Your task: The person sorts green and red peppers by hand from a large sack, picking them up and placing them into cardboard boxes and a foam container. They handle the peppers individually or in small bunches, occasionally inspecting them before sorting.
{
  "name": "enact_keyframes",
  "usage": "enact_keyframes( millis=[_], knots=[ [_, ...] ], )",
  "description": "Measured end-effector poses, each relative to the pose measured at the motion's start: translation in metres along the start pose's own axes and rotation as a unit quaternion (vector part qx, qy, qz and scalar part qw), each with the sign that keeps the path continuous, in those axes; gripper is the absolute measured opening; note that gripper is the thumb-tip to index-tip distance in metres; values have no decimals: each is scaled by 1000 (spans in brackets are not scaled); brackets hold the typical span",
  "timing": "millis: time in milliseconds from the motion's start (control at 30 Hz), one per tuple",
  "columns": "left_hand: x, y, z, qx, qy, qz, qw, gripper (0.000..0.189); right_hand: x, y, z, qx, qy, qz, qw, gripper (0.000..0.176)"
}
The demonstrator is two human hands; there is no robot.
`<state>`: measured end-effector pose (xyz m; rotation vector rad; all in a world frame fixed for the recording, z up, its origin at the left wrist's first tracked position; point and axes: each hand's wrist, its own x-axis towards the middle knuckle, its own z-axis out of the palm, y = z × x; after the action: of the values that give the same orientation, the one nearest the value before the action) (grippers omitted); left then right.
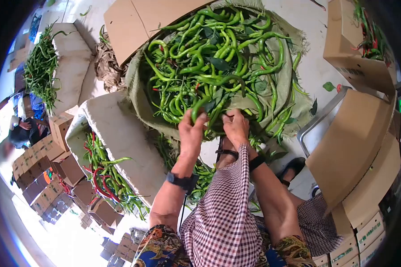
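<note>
A wide green woven sack [136,84] lies opened out in front of me, heaped with long curled green chili peppers [205,58], a few red ones and some leaves among them. At the heap's near edge, my left hand [191,135] is closed with a green chili pepper [201,106] between thumb and fingers. Just to its right, my right hand [237,129] has its fingers bent together at the near rim of the heap. What those fingers hold, if anything, is hidden.
To the left, a white foam box [120,129] leans with red and green peppers [103,171] spilling out. Another foam box [73,62] stands behind it. Open cardboard boxes [352,147] flank my right side. A person [26,127] works among stacked cartons far left.
</note>
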<state>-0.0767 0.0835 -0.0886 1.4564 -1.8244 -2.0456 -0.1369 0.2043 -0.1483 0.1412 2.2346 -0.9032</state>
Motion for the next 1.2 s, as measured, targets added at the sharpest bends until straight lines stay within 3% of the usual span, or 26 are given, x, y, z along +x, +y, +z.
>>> enact_keyframes(
  millis=[67,100,133,267,333,400,467,500,533,600,667,767,800,867,900,967,1100,1133,1200],
  knots=[
    [11,-29,-1,78,-49,-20,996,19,3,7,-6,22,9,-26,999,20],
    [12,-39,7,181,-36,77,980,24,3,8,-16,24,75,-95,992,14],
    [16,-51,13,329,-11,194,924,31,1,8,-27,24,136,-165,977,9],
    [13,-66,22,450,21,227,863,40,29,10,-76,34,222,-236,946,13],
    [14,-66,15,503,29,201,840,40,58,24,-79,-2,186,-204,961,18],
    [15,-72,1,468,-4,256,846,37,71,29,-74,-36,147,-172,973,23],
    [8,-66,-6,334,-18,253,908,37,72,21,-67,-135,103,-125,978,30],
    [1,-65,-10,241,-6,209,948,36,75,21,-64,-166,112,-142,969,35],
    [-11,-47,-8,115,6,85,990,26,77,21,-62,-166,111,-140,970,35],
    [-22,-10,-10,3,-6,52,999,20,87,14,-59,-192,107,-123,968,34],
    [-26,11,-10,-125,-35,-22,991,18,95,6,-63,-183,76,-100,975,34],
    [-18,11,-7,-195,-64,-77,976,22,106,6,-79,-160,-7,-58,985,39],
    [-17,14,0,-226,-76,-79,968,23,100,11,-92,-124,25,-58,990,41],
    [-14,20,11,-260,-86,-85,958,25,76,25,-121,128,-3,-14,992,41],
    [-11,23,17,-264,-85,-99,956,26,62,25,-134,126,-2,-12,992,41],
    [-5,20,26,-288,-88,-123,946,28,32,23,-156,409,-89,36,908,39],
    [-3,23,49,-273,-147,-181,933,34,-9,26,-148,397,-120,-19,910,34],
    [-4,21,56,-298,-179,-201,916,38,-13,24,-149,356,-177,-10,917,34],
    [-7,19,74,-387,-241,-237,858,38,-25,11,-136,331,-204,-79,918,34]
  ],
)
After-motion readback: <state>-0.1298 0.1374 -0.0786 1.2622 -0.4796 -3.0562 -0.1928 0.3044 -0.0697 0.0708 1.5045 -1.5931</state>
